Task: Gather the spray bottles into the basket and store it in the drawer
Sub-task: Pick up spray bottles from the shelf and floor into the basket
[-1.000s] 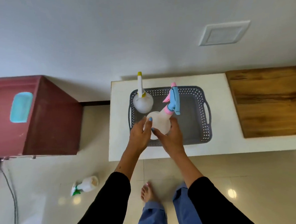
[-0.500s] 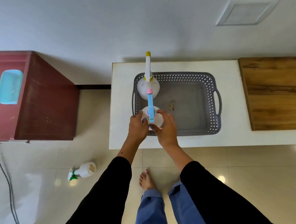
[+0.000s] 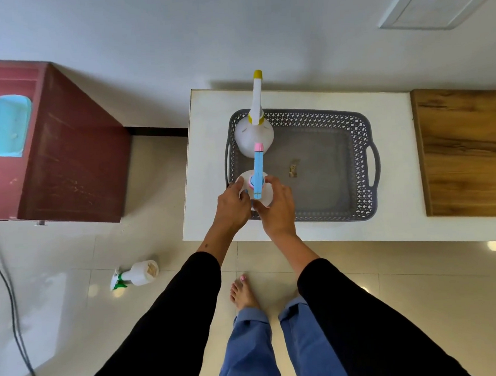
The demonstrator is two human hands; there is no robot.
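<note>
**Two bottles in the basket, one on the floor**

Looking straight down here. Both hands are on the spray bottle with the blue and pink trigger (image 3: 258, 169), which stands upright in the near-left corner of the grey basket (image 3: 369, 197). The left hand (image 3: 232, 205) cups the white body from the left with its fingers curled around it, and the right hand (image 3: 277, 203) does the same from the right, fingers wrapped over the shoulder of the bottle. So the bottle is squeezed between the two palms, thumbs nearly meeting at the near side.

Just behind it, in the far-left corner of the basket, stands a second white bottle with a yellow nozzle (image 3: 254, 135), also upright. There's a little brownish scrap (image 3: 293, 167) on the basket floor, can't tell what it is.

The basket sits on a white counter (image 3: 210, 161), with a wooden top (image 3: 468, 151) right beside it. A third bottle with a green trigger (image 3: 137, 274) lies on its side on the tiled floor, well apart from the counter, near a dark red cabinet (image 3: 73, 157).
</note>
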